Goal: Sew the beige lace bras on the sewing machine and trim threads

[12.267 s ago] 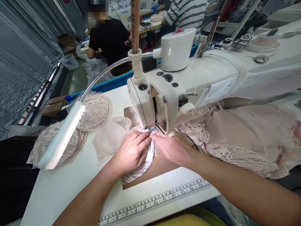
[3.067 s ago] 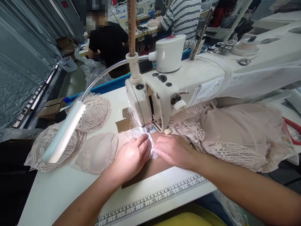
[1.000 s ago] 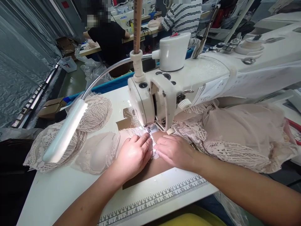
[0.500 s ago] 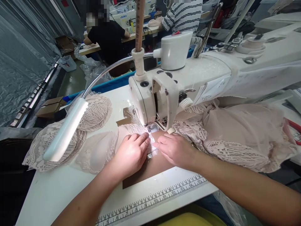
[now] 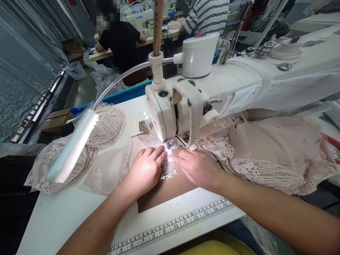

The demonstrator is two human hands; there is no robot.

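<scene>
Under the presser foot (image 5: pixel 172 144) of a white sewing machine (image 5: pixel 172 109) lies a pale pink lace bra cup (image 5: pixel 135 151), its sheer part trailing left across the table. My left hand (image 5: pixel 146 170) presses on the lace left of the needle, fingers together and bent, tips close to the foot. Right of the needle, my right hand (image 5: pixel 198 168) has its index finger and thumb drawn together at the edge of the lace. My fingers hide part of this edge. Brown tape (image 5: pixel 170 191) covers the machine bed beneath both hands.
Stacked lace cups (image 5: pixel 106 127) lie at the left under a lamp (image 5: pixel 73 147) on a bendable neck. More pink lace garments (image 5: pixel 273 152) are heaped at the right. A ruler strip (image 5: pixel 172 226) runs along the front edge. Two people sit working beyond the machine.
My left hand has shifted slightly left and away, toward the presser foot, along with the lace. More of the shiny tape shows below the fingers. My right hand has barely moved.
</scene>
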